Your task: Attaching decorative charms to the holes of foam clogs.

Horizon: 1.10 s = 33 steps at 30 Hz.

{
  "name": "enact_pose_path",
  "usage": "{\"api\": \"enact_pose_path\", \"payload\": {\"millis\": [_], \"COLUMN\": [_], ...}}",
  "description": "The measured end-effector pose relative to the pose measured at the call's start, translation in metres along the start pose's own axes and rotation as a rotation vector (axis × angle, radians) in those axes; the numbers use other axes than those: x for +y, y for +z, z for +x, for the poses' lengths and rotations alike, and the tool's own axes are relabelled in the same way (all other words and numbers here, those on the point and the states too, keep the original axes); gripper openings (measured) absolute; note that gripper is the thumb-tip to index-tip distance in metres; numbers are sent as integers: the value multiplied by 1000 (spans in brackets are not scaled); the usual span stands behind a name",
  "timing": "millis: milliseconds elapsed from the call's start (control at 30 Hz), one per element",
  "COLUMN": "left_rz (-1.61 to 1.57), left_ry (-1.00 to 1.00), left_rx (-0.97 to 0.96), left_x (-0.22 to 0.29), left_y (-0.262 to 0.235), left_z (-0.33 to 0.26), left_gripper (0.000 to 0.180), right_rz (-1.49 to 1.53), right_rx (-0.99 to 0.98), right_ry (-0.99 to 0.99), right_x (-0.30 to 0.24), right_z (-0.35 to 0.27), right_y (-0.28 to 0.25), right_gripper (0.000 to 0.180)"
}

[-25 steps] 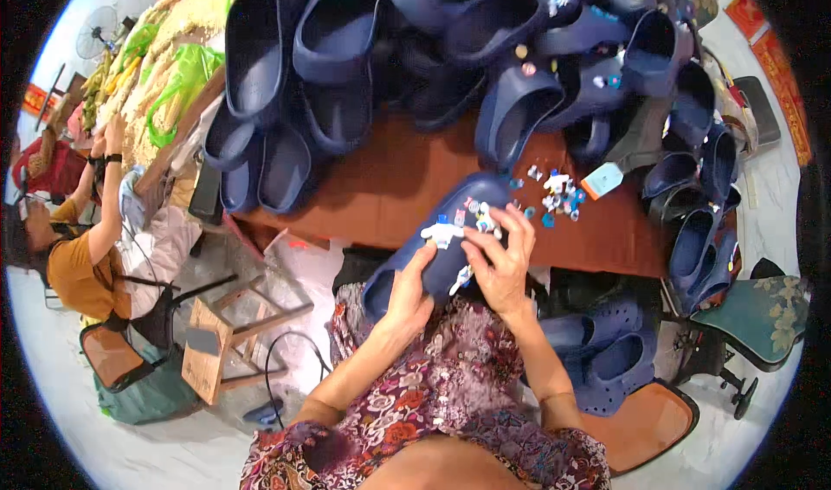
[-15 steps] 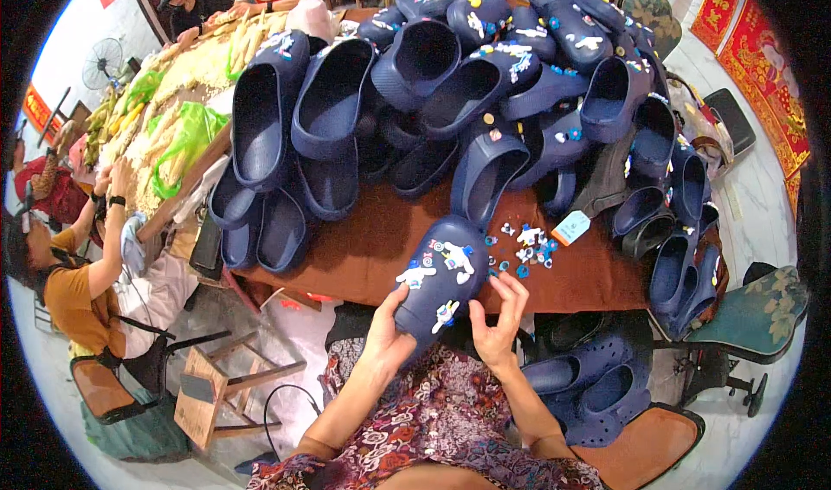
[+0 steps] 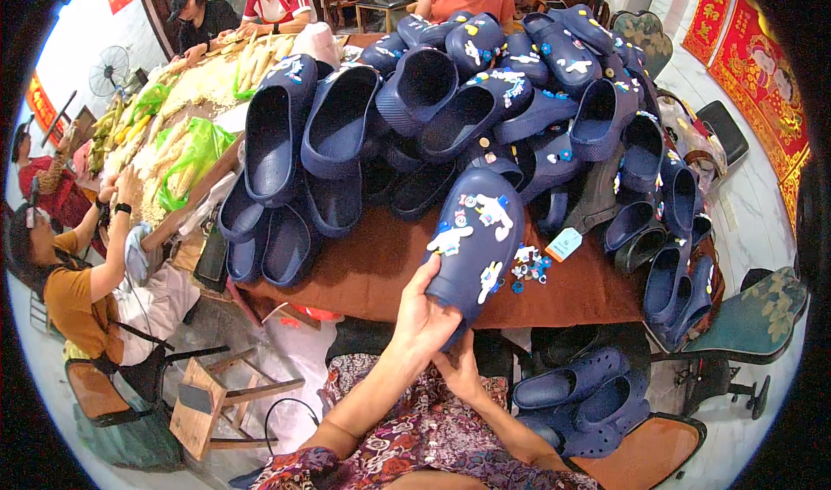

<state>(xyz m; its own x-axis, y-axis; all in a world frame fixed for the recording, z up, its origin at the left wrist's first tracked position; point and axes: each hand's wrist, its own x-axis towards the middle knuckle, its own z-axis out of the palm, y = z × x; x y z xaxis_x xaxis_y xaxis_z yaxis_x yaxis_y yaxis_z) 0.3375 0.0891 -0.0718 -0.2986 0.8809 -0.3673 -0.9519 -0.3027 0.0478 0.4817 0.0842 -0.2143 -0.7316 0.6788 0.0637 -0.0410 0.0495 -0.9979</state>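
Observation:
A navy blue clog [image 3: 479, 239] with several small white and coloured charms on its top is raised above the brown table [image 3: 363, 269], toe pointing away from me. My left hand [image 3: 421, 312] grips its heel end from the left. My right hand [image 3: 461, 370] is under the heel, mostly hidden below the clog. A small heap of loose charms [image 3: 528, 267] and a pale blue tag [image 3: 564, 243] lie on the table just right of the clog.
A big pile of navy clogs [image 3: 433, 109] covers the table's far side and right edge. More clogs [image 3: 576, 399] lie on the floor at my right. People sit at the left and at the back by a heap of corn [image 3: 186, 113]. A wooden stool [image 3: 212, 395] stands lower left.
The clog has been lifted and pushed forward over the table. My right hand has dropped from its top to under the heel; my left hand now holds the heel.

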Motion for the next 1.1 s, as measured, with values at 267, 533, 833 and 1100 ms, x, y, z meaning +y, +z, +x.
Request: {"api": "enact_pose_path", "payload": {"millis": [267, 533, 833, 1100], "left_rz": [309, 1492, 2006, 2031], "left_ry": [181, 1073, 1114, 1135], "left_rx": [-210, -185, -58, -57], "left_x": [-19, 17, 43, 42], "left_y": [10, -60, -142, -152], "left_z": [-6, 5, 54, 56], "left_gripper": [53, 21, 24, 24], "right_rz": [-98, -347, 91, 271], "right_rx": [169, 369, 360, 379], "right_ry": [-123, -293, -52, -93], "right_x": [-32, -102, -163, -123], "right_z": [44, 150, 313, 296], "right_y": [-39, -119, -156, -144], "right_gripper": [54, 56, 49, 49]}}
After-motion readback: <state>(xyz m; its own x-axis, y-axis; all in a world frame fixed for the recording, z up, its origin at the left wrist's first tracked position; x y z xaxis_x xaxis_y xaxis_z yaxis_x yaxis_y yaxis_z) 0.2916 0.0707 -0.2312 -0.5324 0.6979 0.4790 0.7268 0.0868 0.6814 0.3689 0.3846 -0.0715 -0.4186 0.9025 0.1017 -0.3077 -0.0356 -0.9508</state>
